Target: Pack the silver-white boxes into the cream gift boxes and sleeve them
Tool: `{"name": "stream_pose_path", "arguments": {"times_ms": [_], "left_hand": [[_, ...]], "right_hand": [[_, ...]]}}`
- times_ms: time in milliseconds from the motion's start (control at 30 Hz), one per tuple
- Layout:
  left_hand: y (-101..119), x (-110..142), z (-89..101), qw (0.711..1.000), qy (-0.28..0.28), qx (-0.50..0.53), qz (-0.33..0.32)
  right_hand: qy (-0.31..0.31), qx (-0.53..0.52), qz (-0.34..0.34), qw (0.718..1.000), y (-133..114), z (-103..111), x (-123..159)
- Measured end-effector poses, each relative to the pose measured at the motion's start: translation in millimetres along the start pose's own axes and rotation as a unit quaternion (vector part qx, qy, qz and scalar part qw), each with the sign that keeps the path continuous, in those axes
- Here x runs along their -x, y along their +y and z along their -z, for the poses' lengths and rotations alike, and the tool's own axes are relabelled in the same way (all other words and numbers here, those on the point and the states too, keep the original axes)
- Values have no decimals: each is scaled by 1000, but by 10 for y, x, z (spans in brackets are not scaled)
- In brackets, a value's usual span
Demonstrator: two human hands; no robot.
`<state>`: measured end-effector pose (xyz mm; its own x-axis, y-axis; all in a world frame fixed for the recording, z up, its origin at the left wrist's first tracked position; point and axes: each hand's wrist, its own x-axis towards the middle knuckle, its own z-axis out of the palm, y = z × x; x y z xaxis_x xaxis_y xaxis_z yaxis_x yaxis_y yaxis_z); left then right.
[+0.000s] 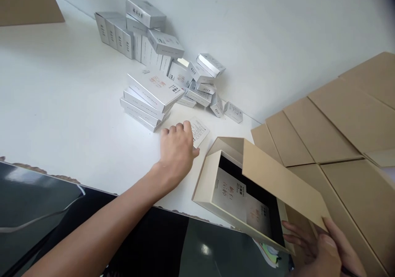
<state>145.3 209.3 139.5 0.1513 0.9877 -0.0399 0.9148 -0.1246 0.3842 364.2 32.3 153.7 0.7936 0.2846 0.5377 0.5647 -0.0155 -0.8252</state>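
My left hand (178,150) reaches over the white table (61,112), fingers curled down onto a small white printed card (200,131) lying flat. Just beyond it is a stack of flat silver-white boxes (148,100). My right hand (321,244) grips the near corner of the tan lid flap (277,178) of a beige gift box (210,182) and holds it half raised. Inside the box lies a flat white packet with printing (234,194) against a black lining.
More small silver boxes (200,83) are heaped against the white wall, with a row standing upright (117,32). Flat tan cardboard boxes (345,120) overlap at the right. A brown carton (27,1) sits at the top left. The table's near edge borders a dark floor.
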Motion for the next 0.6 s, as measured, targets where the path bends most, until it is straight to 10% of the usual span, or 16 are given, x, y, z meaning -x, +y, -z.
{"name": "stream_pose_path", "arguments": {"times_ms": [267,433,600], "left_hand": [[-265,623,265,942,234,210,-120],[-465,737,26,919,76,37,-384],[-897,848,57,940,93,-23,-329]], "right_hand": [[22,4,20,1000,-44,-65,71],[-5,-9,11,1000,20,-22,42],[20,-1,7,1000,-33,-36,108]]}}
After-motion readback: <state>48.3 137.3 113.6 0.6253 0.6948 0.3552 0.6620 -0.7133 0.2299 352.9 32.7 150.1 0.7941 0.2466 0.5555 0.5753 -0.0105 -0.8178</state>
